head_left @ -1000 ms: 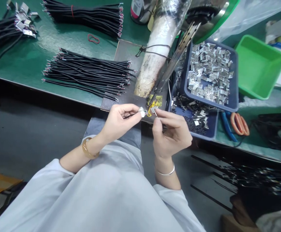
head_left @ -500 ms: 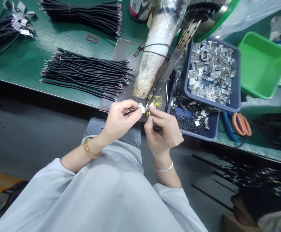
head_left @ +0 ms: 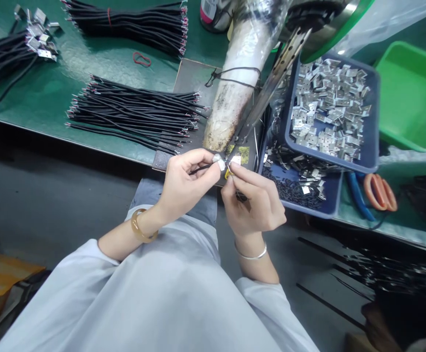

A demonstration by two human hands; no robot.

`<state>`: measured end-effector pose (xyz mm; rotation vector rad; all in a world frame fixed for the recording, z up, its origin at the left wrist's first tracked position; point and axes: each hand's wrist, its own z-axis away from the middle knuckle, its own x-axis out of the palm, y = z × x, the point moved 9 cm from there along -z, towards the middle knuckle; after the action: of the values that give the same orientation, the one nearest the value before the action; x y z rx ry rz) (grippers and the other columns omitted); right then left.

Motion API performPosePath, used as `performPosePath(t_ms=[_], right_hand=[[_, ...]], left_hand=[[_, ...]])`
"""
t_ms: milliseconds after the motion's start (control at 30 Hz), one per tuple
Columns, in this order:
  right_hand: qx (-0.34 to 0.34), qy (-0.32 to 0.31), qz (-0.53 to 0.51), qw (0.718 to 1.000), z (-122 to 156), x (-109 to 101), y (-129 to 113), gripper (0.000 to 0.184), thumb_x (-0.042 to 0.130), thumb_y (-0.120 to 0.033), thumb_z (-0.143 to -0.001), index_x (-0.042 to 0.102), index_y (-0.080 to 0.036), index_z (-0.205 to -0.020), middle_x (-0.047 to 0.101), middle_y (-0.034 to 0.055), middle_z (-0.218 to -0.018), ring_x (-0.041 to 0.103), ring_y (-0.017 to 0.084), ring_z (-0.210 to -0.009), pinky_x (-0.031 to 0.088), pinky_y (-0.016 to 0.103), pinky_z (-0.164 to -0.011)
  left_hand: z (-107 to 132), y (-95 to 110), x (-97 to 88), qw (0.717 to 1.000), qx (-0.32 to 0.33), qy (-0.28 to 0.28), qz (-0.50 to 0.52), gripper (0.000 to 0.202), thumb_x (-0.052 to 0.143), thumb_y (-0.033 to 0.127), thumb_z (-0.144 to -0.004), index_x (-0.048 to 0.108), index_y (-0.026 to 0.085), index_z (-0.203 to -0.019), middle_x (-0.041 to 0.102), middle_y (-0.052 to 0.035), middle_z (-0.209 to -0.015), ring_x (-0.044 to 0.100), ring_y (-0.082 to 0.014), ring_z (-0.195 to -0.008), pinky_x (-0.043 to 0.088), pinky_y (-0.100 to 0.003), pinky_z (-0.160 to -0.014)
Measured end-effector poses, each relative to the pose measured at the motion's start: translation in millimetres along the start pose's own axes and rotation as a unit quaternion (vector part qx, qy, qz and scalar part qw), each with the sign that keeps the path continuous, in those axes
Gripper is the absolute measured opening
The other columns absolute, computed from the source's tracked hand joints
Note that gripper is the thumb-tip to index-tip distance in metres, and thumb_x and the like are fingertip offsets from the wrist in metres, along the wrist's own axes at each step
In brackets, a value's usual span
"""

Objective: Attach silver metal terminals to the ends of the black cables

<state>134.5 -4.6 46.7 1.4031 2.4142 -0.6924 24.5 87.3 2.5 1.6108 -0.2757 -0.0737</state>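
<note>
My left hand (head_left: 189,178) pinches a black cable (head_left: 200,169) between thumb and forefinger. Both of those fingertips have a white covering, and the cable's end is too small to make out. Just to the right, my right hand (head_left: 253,198) is closed, its thumb and forefinger on a thin metallic wire (head_left: 229,168). The two hands' fingertips nearly meet below the lower end of a perforated metal rod (head_left: 267,95). A yellow piece (head_left: 228,174) shows between them. Left of the hands, many black cables (head_left: 135,112) with stripped ends lie side by side.
A wide, plastic-wrapped pipe (head_left: 231,100) slopes down in front of the hands. At right, a blue tray (head_left: 372,115) of metal connectors overlaps a lower blue tray (head_left: 330,203). Beyond are a green bin (head_left: 411,98) and orange-handled pliers (head_left: 380,192). A bound cable bundle (head_left: 124,24) lies behind.
The view has shifted slightly, so everything sits a little further right. My hands keep the same grips and stay close together at the same spot.
</note>
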Motion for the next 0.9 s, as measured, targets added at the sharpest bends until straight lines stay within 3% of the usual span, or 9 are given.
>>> performPosePath(t_ms=[433, 700, 767, 900], right_hand=[[-0.037, -0.009, 0.014, 0.999, 1.7, -0.2, -4.5, 0.015, 0.071, -0.011, -0.087, 0.064, -0.023, -0.092, 0.081, 0.002, -0.095, 0.078, 0.015, -0.08, 0.064, 0.022, -0.072], [-0.035, -0.004, 0.003, 0.999, -2.4, -7.1, -7.5, 0.017, 0.075, -0.011, -0.085, 0.066, -0.021, -0.096, 0.081, 0.0026, -0.093, 0.078, 0.014, -0.08, 0.064, 0.022, -0.073], [0.005, 0.002, -0.005, 1.0, -5.5, -10.3, -2.4, 0.018, 0.075, -0.01, -0.084, 0.068, -0.022, -0.095, 0.08, 0.0017, -0.095, 0.078, 0.016, -0.083, 0.064, 0.024, -0.072], [0.183, -0.047, -0.11, 0.976, -6.0, -1.6, 21.7, 0.011, 0.071, -0.011, -0.087, 0.069, -0.021, -0.089, 0.079, 0.002, -0.096, 0.077, 0.016, -0.084, 0.065, 0.024, -0.067]], left_hand=[[2.7, -7.5, -0.3, 0.999, -0.04, -0.019, -0.019, 0.014, 0.068, 0.023, -0.077, 0.065, 0.014, -0.066, 0.058, 0.0008, -0.063, 0.051, -0.0083, -0.06, 0.044, -0.018, -0.054], [7.0, -0.8, 1.3, 0.999, -0.016, -0.046, -0.022, 0.012, 0.064, 0.02, -0.078, 0.066, 0.014, -0.068, 0.057, 0.0008, -0.063, 0.048, -0.0072, -0.057, 0.039, -0.017, -0.05], [8.5, 2.5, 3.4, 0.997, 0.003, -0.062, -0.04, 0.011, 0.064, 0.017, -0.077, 0.066, 0.014, -0.067, 0.055, 0.0015, -0.062, 0.042, -0.0058, -0.053, 0.033, -0.017, -0.047], [11.2, 12.3, 3.3, 0.993, 0.065, -0.064, -0.075, 0.01, 0.065, 0.012, -0.076, 0.067, 0.014, -0.067, 0.055, 0.0025, -0.061, 0.039, -0.0047, -0.05, 0.031, -0.018, -0.046]])
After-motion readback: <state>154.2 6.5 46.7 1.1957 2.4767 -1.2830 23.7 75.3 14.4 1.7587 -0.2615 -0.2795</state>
